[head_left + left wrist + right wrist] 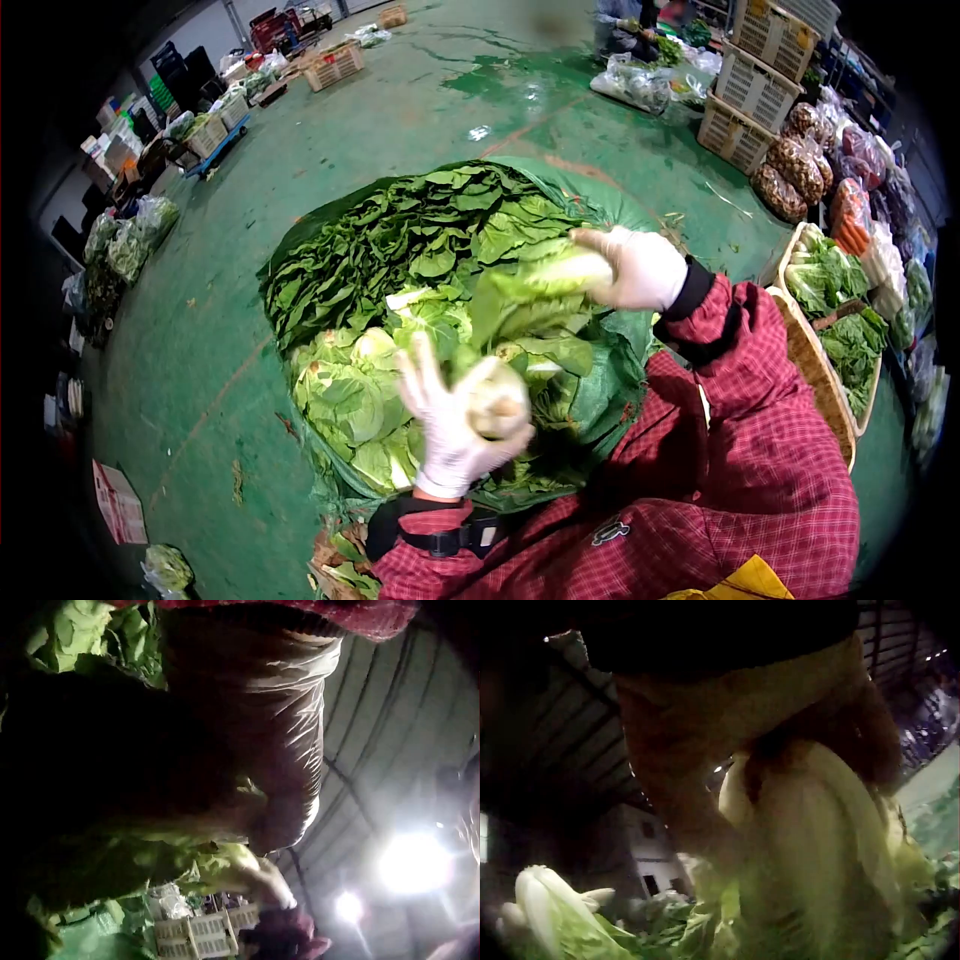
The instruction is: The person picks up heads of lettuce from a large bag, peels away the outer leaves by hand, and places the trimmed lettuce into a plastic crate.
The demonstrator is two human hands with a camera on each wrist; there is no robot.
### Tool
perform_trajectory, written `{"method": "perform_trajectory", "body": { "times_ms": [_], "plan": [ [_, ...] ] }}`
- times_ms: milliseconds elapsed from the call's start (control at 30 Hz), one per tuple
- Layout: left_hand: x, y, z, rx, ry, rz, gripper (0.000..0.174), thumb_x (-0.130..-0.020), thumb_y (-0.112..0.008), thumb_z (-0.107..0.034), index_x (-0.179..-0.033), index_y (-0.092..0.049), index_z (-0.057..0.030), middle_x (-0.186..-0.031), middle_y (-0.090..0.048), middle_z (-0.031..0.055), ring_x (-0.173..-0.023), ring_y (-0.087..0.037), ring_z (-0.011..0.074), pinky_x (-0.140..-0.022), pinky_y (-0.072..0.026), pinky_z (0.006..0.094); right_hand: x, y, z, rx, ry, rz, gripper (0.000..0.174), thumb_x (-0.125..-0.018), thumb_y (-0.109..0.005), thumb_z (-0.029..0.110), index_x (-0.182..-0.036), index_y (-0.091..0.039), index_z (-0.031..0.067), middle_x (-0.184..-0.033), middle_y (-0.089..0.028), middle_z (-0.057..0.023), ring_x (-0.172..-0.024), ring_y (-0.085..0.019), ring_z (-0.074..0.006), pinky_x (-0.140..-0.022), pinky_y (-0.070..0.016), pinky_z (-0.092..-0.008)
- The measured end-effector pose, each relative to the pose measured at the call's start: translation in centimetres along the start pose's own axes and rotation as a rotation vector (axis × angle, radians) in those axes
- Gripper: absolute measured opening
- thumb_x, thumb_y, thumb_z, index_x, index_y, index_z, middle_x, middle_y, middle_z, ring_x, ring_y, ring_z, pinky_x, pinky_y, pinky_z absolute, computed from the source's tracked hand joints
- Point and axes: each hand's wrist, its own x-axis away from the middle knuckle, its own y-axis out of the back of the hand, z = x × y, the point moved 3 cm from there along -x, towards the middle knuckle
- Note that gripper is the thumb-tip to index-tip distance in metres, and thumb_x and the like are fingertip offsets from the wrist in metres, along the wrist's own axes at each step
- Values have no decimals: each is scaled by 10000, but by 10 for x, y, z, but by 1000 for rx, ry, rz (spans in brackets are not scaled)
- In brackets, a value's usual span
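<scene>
In the head view my gloved left hand [445, 420] holds a head of Chinese cabbage [498, 400], its cut pale base turned up. Fingers spread along one side of it, and the thumb lies by the base. My gloved right hand [640, 270] grips another leafy Chinese cabbage [555, 272] by its pale base, leaves pointing left, slightly blurred. The right wrist view shows its broad white stalks [810, 825] under the hand. Both hands are over a big green plastic sack [610, 380] packed with dark leafy greens [400, 230] and paler cabbage heads [350, 390].
At my right stand a basket of leafy greens [825, 275] and bags of vegetables [795, 170]. Stacked plastic crates [750, 90] rise behind them. A low blue cart [218, 150] and more bagged greens [140, 235] are on the left. Loose leaves [345, 560] lie by my left sleeve.
</scene>
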Motion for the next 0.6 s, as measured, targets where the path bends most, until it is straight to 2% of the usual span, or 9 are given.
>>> {"method": "perform_trajectory", "body": {
  "times_ms": [100,133,200,333,400,433,500,567,600],
  "plan": [
    [-2,3,-47,66,-124,142,692,-583,-812,-555,-1158,-698,-187,-1565,61,316,-1389,131,593,-1051,15,732,18,18,63,109,217,56,643,-706,-724,410,-1239,-592,76,-837,-661,-176,-749,-671,-338,-650,-541,-429],
    [1,-2,-50,115,-164,157,621,-546,-847,-489,-1037,-737,-126,-1565,98,310,-1387,207,562,-1054,27,733,23,21,82,88,257,78,651,-701,-728,411,-1241,-588,76,-814,-659,-169,-728,-670,-336,-634,-539,-428],
    [5,-2,-49,89,-203,230,573,-562,-838,-482,-986,-734,-111,-1552,-35,309,-1398,141,559,-1074,3,712,32,19,105,46,362,92,690,-687,-733,418,-1257,-564,69,-795,-650,-168,-703,-661,-336,-610,-530,-432],
    [11,12,-35,74,-217,214,716,-615,-804,-499,-1173,-624,-88,-1443,-357,252,-1407,-177,462,-1122,-189,607,42,29,127,-144,467,154,873,-699,-767,324,-1433,-373,63,-941,-602,-218,-841,-608,-388,-756,-495,-445],
    [24,8,-25,718,34,165,922,-579,-858,-387,-1341,-422,-107,-1438,-336,224,-1370,-294,368,-1111,-256,559,41,35,126,-376,536,243,976,-705,-778,222,-1502,-238,59,-1103,-577,-240,-1010,-569,-413,-890,-465,-461],
    [27,5,-21,1001,146,277,1028,-567,-877,-354,-1391,-315,-105,-1427,-352,210,-1337,-351,343,-1101,-296,523,38,34,123,-478,660,187,962,-746,-767,218,-1513,-211,47,-1259,-542,-217,-1123,-548,-375,-964,-449,-442],
    [30,6,-17,1561,491,416,1262,-543,-915,-287,-1489,-101,-99,-1406,-384,183,-1270,-464,291,-1082,-377,450,38,36,112,-789,586,347,962,-786,-757,258,-1523,-180,40,-1359,-499,-180,-1211,-514,-318,-1009,-427,-419],
    [36,18,-21,1333,156,307,1278,-546,-920,-287,-1495,-88,-83,-1382,-417,180,-1253,-487,297,-1075,-394,447,35,46,106,-666,561,303,870,-815,-725,263,-1513,-247,56,-1300,-538,-161,-1168,-541,-266,-1005,-429,-405],
    [33,14,-8,1084,-78,398,1226,-549,-921,-297,-1487,-163,-77,-1386,-416,180,-1270,-475,297,-1081,-386,447,34,53,105,-610,590,221,844,-812,-721,245,-1504,-274,59,-1276,-548,-159,-1139,-554,-266,-993,-437,-400]
  ]
}}
